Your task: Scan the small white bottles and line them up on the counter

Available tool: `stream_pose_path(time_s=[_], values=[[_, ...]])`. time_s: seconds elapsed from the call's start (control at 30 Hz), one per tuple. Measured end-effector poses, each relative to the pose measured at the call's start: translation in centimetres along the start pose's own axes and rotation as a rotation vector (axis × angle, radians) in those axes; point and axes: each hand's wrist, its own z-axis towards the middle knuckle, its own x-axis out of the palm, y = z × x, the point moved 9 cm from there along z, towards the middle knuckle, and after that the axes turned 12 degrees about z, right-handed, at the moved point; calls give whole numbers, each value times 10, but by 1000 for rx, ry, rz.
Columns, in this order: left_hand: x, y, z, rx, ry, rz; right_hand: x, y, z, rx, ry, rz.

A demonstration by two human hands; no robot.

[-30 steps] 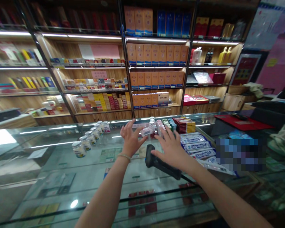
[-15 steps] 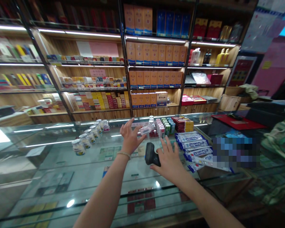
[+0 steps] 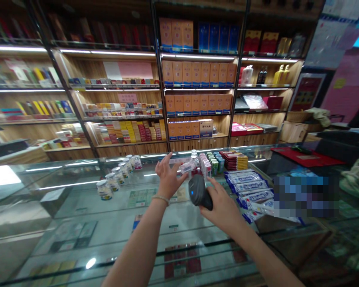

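Note:
My left hand (image 3: 169, 179) pinches a small clear bottle (image 3: 187, 166) between thumb and forefinger, its other fingers raised. The bottle is tilted on its side above the glass counter. In my right hand (image 3: 223, 205) is a black handheld barcode scanner (image 3: 197, 190), its handle in the grip and a small blue light showing on the head. The scanner is just below and right of the bottle. Beyond my hands stand more clear bottles (image 3: 194, 159) and rows of small pink, green and blue cylindrical containers (image 3: 214, 165).
White-lidded jars (image 3: 104, 190) line the left of the glass counter (image 3: 113, 223). Stacked red and yellow packets (image 3: 235, 159) and blue-white long packs (image 3: 251, 185) lie to the right. A red mat (image 3: 308, 156) is farther right. Shelves of orange boxes (image 3: 197, 73) stand behind.
My right hand's fingers have drawn in round the scanner, and its head has turned, now showing a blue light. My left hand keeps the bottle. The view has shifted slightly.

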Motion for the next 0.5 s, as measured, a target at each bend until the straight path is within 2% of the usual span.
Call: stream_pose_path(time_s=[0.07, 0.13, 0.27, 0.4, 0.5], values=[[-1, 1, 0, -14, -13, -7, -16, -2, 2, -5, -27, 187], [-2, 1, 0, -29, -26, -11, -24, -10, 5, 60, 2, 390], [-5, 0, 0, -49, -39, -12, -16, -25, 4, 284, 145, 731], [-8, -1, 1, -69, -45, -6, -1, -22, 2, 349, 236, 797], [-9, -2, 1, -72, -61, 1, 5, -23, 1, 369, 226, 721]])
